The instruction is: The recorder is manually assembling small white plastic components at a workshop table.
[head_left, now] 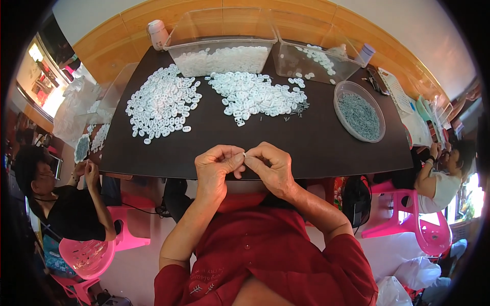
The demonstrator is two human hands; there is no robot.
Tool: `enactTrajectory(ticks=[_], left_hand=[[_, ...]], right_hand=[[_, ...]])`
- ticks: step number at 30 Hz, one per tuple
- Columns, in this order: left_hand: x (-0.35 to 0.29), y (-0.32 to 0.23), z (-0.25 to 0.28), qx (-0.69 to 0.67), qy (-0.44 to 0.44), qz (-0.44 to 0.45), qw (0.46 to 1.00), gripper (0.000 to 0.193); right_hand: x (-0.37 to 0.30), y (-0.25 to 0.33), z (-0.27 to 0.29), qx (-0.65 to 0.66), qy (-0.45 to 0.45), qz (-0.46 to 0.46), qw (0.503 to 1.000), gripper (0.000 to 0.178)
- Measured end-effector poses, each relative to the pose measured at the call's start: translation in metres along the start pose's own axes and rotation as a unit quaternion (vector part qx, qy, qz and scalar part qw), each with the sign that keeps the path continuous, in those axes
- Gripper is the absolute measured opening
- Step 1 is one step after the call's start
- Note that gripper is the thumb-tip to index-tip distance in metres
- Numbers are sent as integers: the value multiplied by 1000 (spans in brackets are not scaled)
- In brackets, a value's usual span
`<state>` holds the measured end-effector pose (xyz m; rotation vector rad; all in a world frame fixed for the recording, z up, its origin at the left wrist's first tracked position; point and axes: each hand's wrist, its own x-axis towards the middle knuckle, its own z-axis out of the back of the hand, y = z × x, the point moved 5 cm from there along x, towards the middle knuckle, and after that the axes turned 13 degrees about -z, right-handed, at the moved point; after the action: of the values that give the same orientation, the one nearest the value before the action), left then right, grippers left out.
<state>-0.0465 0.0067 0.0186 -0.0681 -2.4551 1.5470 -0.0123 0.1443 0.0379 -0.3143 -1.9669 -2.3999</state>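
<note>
Over the near edge of the dark table, my left hand [219,167] and my right hand [271,168] meet fingertip to fingertip. Both are closed in a pinch around a small white piece [245,154], mostly covered by the fingers. Beyond them lies a heap of small white oval plastic pieces [260,94], with a few tiny grey pins [301,109] at its right end. A second heap of white oval pieces [161,102], with dark marks on them, spreads to the left. A round clear tub [382,130] at the right holds many grey pins.
Two clear plastic bins [222,42] [316,58] with white pieces stand at the back, near a pink bottle [157,34] and a purple-lidded bottle [365,53]. One person [66,194] sits at the left, another [441,178] at the right, on pink chairs.
</note>
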Motion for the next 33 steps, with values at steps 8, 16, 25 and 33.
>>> enactTrajectory(ticks=[8,16,25,33], left_hand=[[11,8,8,-3,13,21,1000,9],[32,28,11,-11,-4,21,1000,7],[33,35,13,-34,-6,18,999,8],[33,34,16,-39,-18,23,999,7]], right_hand=[[20,3,10,-133,-15,32,991,6],[83,-32,46,-349,-123,55,928,7],[96,-49,24,-464,-116,101,872,13],[86,-35,25,-381,-80,148,909,12]])
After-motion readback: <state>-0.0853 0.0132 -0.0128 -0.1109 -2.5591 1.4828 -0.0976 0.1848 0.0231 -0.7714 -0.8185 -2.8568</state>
